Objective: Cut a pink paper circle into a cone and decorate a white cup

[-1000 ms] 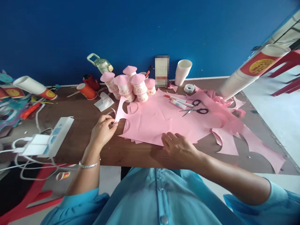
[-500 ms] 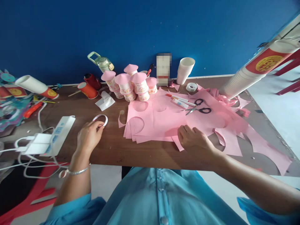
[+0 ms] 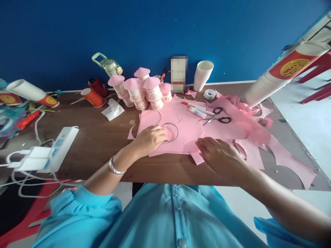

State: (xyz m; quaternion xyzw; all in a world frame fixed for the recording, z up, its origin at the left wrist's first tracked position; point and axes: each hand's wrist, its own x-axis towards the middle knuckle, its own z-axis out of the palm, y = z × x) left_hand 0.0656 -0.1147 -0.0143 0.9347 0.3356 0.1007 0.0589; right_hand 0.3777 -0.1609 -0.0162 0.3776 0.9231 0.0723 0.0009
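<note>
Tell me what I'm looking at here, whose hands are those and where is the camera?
The camera sits on a person's head and looks down, so you see their own two hands and blue shirt. The left hand presses a thin ring flat on a stack of pink paper. The right hand lies flat on the paper's near edge, holding it down. On the brown table there are also scissors, a roll of tape, little paper cups with pink roofs, a stack of white cups and a white power strip.
</note>
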